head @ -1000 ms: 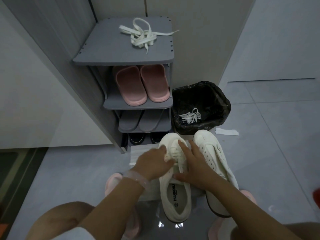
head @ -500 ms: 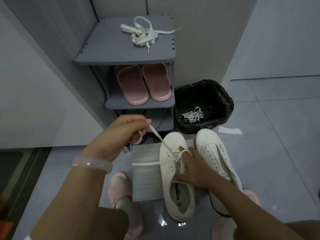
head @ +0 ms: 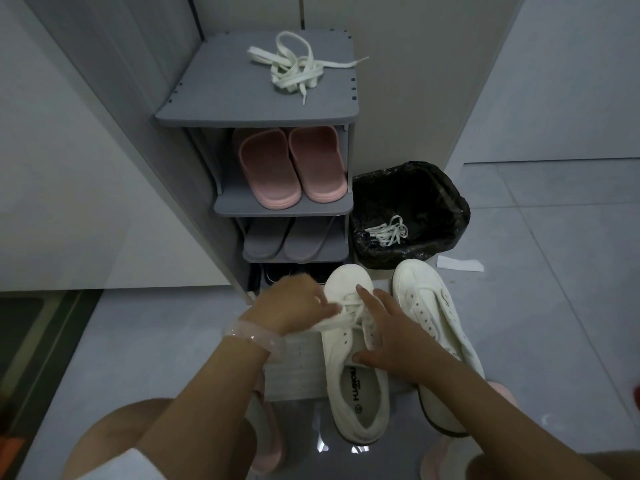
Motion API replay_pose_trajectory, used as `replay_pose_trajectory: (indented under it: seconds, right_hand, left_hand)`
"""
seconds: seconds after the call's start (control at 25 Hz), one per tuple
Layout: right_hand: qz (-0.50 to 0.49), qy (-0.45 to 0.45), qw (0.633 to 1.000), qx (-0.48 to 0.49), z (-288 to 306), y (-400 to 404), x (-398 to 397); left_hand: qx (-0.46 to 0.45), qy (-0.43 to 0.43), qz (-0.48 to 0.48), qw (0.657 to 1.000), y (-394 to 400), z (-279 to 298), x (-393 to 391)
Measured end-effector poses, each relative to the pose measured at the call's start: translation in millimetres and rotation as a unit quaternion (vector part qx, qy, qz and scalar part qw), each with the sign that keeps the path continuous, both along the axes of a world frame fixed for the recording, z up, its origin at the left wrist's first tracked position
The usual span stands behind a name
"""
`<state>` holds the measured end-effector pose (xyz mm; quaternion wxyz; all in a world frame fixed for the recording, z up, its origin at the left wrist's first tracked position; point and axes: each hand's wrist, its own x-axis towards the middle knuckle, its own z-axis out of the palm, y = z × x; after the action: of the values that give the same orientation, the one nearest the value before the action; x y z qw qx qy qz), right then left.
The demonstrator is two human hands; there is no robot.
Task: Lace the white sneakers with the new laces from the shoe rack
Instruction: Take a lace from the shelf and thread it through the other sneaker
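Grey floor tiles (head: 145, 341) underfoot, and the person is crouched low over them, working the left sneaker (head: 349, 358) on a pale ribbed mat (head: 298, 368). Right hand (head: 394, 344) lies spread across the eyelet rows, fingers straight, pinning the shoe. Left hand (head: 294, 306) is blurred at the sneaker's side with a white lace (head: 332, 322) running under it; whether it's pinching that lace, I can't tell. Only the front eyelets look threaded so far.

Risk right here: a sharp tug could drag the short end clean out of its eyelet, or leave the ends uneven. If the pinning hand slips, the shoe skids off the mat.

Just beside it, the right sneaker (head: 436, 334) sits waiting. Further back, old laces (head: 388, 232) lie in the black-lined bin (head: 408, 188). Up top, the remaining new lace (head: 294, 69) sits tangled on the shoe rack (head: 214, 109), one tip hanging over the edge — it could slide off or knot.
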<state>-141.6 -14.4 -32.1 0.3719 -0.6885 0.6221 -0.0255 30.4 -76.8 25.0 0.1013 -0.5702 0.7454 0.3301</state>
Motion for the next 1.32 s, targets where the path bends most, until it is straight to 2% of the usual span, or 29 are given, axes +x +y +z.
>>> replay_pose_trajectory:
  seconds: [0.04, 0.12, 0.24, 0.32, 0.44, 0.52, 0.64, 0.72, 0.8, 0.92, 1.04, 1.16, 1.32]
  right_hand:
    - [-0.003, -0.014, 1.000, 0.008, -3, -2, -2]
    - [-0.013, -0.040, 0.999, 0.010, -9, -6, -3]
    - [-0.027, -0.070, 0.997, 0.008, -10, -5, -2]
    - [-0.030, -0.070, 0.997, 0.005, -10, -5, -3]
    - [-0.022, -0.051, 0.998, -0.002, -8, -5, -1]
    - [-0.026, -0.046, 0.999, -0.005, -10, -4, 0]
    - [-0.031, -0.051, 0.998, -0.005, -11, -3, 0]
    - [-0.027, -0.046, 0.999, -0.002, -10, -3, 0]
    - [-0.024, -0.041, 0.999, -0.001, -9, -3, -1]
    - [-0.021, -0.045, 0.999, 0.000, -9, -4, -1]
    - [-0.024, -0.052, 0.998, -0.003, -8, -5, 0]
    - [-0.019, -0.052, 0.998, -0.003, -9, -4, 0]
    - [-0.023, -0.035, 0.999, 0.007, -9, -4, -1]
  left_hand:
    - [0.037, -0.032, -0.059, 0.997, 5, -2, -1]
    - [0.092, -0.003, -0.084, 0.992, 11, 3, -4]
    - [0.060, 0.110, 0.024, 0.992, 1, 21, 2]
    - [-0.006, 0.067, 0.043, 0.997, -8, 11, 10]
    - [0.031, -0.044, -0.041, 0.998, 4, -24, 3]
    - [0.035, -0.054, -0.042, 0.997, 15, -44, -9]
    - [-0.055, -0.076, -0.065, 0.993, 22, -52, -19]
    - [-0.080, -0.050, -0.071, 0.993, 21, -44, -21]
    - [-0.080, -0.002, -0.037, 0.996, 14, -27, -20]
    - [-0.037, 0.051, 0.029, 0.998, 4, 1, -11]
    - [0.044, 0.089, 0.075, 0.992, 1, 20, 1]
    - [0.114, 0.121, 0.061, 0.984, 1, 29, 6]
    - [0.126, 0.134, 0.000, 0.983, 4, 33, 4]
